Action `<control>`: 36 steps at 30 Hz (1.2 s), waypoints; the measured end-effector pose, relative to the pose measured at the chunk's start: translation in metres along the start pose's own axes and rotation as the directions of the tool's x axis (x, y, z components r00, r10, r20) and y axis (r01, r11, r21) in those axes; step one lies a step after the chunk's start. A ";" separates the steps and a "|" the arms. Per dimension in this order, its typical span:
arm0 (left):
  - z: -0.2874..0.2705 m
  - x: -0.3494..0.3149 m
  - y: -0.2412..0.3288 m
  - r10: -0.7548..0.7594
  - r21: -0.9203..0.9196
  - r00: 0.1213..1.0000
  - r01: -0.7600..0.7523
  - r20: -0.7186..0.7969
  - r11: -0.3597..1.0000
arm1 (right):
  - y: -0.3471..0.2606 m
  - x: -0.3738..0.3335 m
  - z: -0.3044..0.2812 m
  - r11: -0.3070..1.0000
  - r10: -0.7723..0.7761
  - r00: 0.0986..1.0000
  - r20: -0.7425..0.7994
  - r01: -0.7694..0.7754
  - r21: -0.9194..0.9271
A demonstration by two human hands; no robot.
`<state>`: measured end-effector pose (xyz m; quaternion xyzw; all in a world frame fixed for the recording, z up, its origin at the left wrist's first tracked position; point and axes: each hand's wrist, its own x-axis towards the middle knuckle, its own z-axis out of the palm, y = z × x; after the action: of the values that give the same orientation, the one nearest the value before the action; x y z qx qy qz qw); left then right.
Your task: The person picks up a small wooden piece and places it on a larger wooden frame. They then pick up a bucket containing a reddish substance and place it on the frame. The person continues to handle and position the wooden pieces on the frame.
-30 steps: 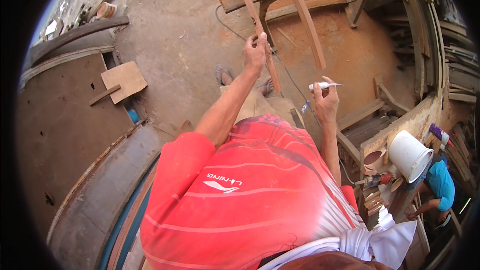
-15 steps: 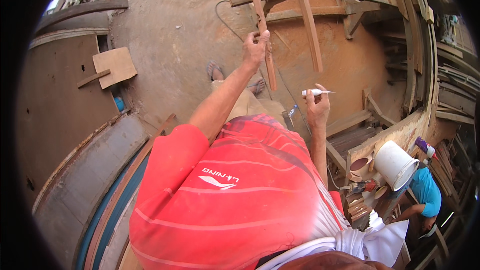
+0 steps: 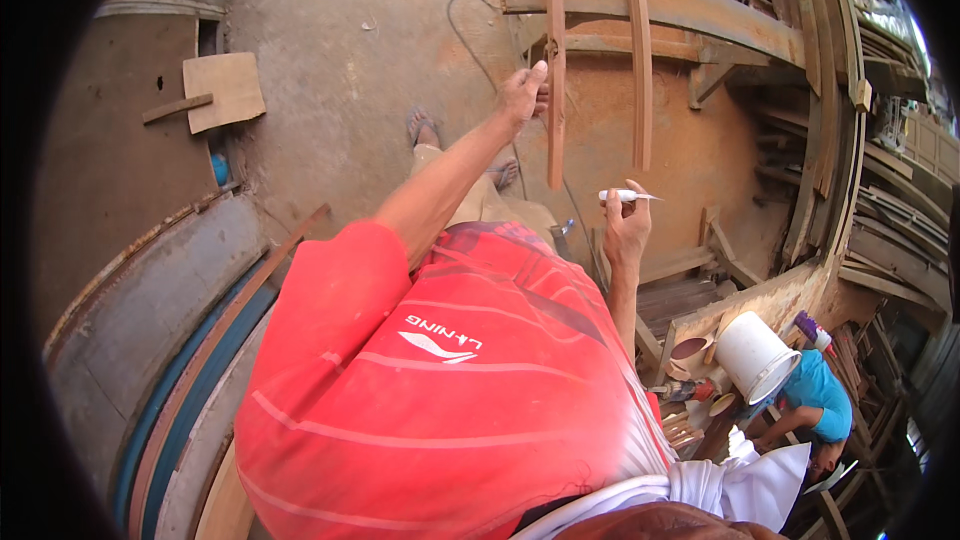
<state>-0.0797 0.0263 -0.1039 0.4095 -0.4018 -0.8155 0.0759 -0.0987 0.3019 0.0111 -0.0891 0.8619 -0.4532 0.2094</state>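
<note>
My left hand [image 3: 524, 95] is at the left edge of a long reddish-brown wooden strip [image 3: 556, 130]. Its thumb stands apart from loosely bent fingers, and no grip around the strip shows; whether the fingertips touch it is unclear. A dark notch or flaw marks the strip level with the thumb. Pinched in my right hand [image 3: 627, 230] is a small white bottle [image 3: 621, 196] with a fine pointed nozzle, held sideways just below the end of a second wooden strip [image 3: 640, 70]. Both strips lie side by side across a wide board [image 3: 690, 15].
To the right, a white bucket [image 3: 755, 355] stands near a red-and-dark power tool [image 3: 688, 390] and stacked timber [image 3: 900, 210]. A person in a blue shirt [image 3: 822, 390] bends there. A cable [image 3: 470, 50] crosses the ground. Large panels [image 3: 120, 160] lean at left.
My left hand has come off its grip on the strip and is now at its left edge. The view has shifted slightly. My right hand still holds the white bottle.
</note>
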 end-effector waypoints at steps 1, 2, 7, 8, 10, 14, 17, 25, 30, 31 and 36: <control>-0.008 -0.009 0.005 -0.020 0.013 0.999 0.021 -0.026 1.000 | -0.006 0.006 0.004 0.999 -0.016 1.000 -0.009 0.016 -0.028; -0.029 -0.014 0.010 -0.025 0.071 0.999 0.027 -0.038 0.997 | -0.017 0.014 0.012 0.998 -0.053 0.999 -0.004 0.053 -0.044; -0.198 -0.038 -0.003 0.027 0.336 0.959 0.072 -0.281 0.939 | -0.081 0.080 0.058 0.970 -0.204 0.979 -0.009 0.201 -0.133; -0.237 -0.046 -0.008 0.003 0.294 0.933 0.111 -0.360 0.949 | -0.087 0.098 0.069 0.962 -0.238 0.971 -0.013 0.234 -0.137; -0.327 -0.071 -0.020 -0.083 0.236 0.880 0.215 -0.469 0.948 | -0.105 0.139 0.092 0.938 -0.321 0.947 -0.007 0.316 -0.143; -0.448 -0.139 -0.029 -0.192 0.094 0.669 0.367 -0.718 0.926 | -0.123 0.219 0.134 0.870 -0.459 0.885 -0.083 0.429 -0.242; -0.505 -0.180 -0.024 -0.242 0.022 0.571 0.415 -0.784 0.910 | -0.140 0.262 0.153 0.924 -0.371 0.913 -0.169 0.345 -0.163; -0.531 -0.166 -0.018 -0.320 -0.118 0.596 0.352 -0.736 0.928 | -0.129 0.309 0.189 0.943 -0.299 0.861 -0.411 0.201 -0.265; -0.499 -0.105 0.020 -0.276 -0.018 0.717 0.345 -0.640 0.938 | -0.137 0.306 0.196 0.953 -0.214 0.900 -0.379 0.108 -0.282; -0.490 -0.091 0.036 -0.257 0.047 0.745 0.361 -0.616 0.931 | -0.143 0.303 0.196 0.949 -0.195 0.901 -0.387 0.074 -0.306; -0.488 -0.020 0.111 -0.166 0.271 0.844 0.341 -0.509 0.900 | -0.146 0.301 0.204 0.959 -0.202 0.877 -0.437 0.087 -0.269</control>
<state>0.2662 -0.3286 -0.1787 0.6534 -0.4509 -0.6079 -0.0127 -0.2836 -0.0367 -0.0564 -0.0687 0.9262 -0.3676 -0.0477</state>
